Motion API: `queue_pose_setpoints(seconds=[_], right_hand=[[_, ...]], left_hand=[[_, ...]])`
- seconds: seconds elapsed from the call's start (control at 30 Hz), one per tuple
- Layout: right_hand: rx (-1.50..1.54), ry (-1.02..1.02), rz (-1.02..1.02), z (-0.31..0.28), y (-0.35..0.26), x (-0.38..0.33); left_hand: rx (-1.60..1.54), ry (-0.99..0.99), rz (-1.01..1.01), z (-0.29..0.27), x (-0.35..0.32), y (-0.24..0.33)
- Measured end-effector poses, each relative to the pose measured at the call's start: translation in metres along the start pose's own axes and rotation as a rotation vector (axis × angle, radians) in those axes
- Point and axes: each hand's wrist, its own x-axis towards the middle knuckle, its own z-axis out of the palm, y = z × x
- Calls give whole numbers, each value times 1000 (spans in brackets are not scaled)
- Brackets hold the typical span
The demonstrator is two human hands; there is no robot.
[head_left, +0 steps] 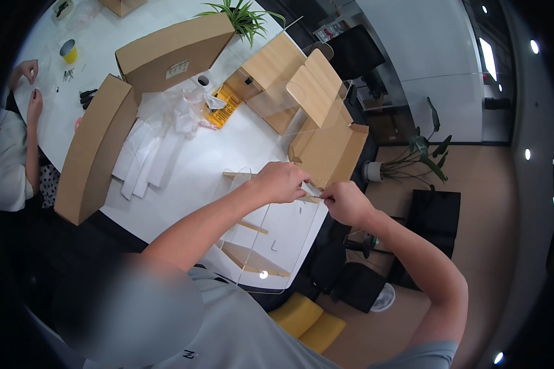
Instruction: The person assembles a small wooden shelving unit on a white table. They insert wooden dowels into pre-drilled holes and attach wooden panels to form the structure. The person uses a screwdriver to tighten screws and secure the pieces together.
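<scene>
My left hand (282,182) and my right hand (349,204) meet over the right edge of the white table, fingers closed in pinches. Between them stretches a small whitish piece (310,189), perhaps a little plastic bag; its kind is too small to make out surely. Beneath my arms stands an unfinished-looking shelf of clear panels with pale wooden boards (252,258). Through or beside the clear panel shows a small L-shaped hex key (274,246). An open cardboard box (326,147) lies just beyond my hands.
Curved cardboard pieces (95,154) stand at the left, near white foam strips and crumpled plastic (151,150). A wooden shelf unit (277,74) with clear panels stands at the back. Another person's hands (31,92) are at far left. Black chairs (351,286) flank the table's right.
</scene>
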Motion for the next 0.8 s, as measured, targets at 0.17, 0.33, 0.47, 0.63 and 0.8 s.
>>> queue_pose_setpoints(seconds=[0.17, 0.33, 0.47, 0.63, 0.8], right_hand=[[349, -25, 278, -1, 4, 0], [-659, -21, -440, -14, -10, -6], [-710, -63, -439, -14, -15, -3], [446, -67, 348, 1, 11, 4], [-118, 132, -121, 1, -5, -7]], left_hand=[[-21, -4, -7, 2, 1, -1], [-7, -2, 9, -4, -1, 1], [-19, 21, 20, 2, -1, -2], [-4, 21, 15, 5, 0, -2], [-5, 10, -8, 0, 1, 0]])
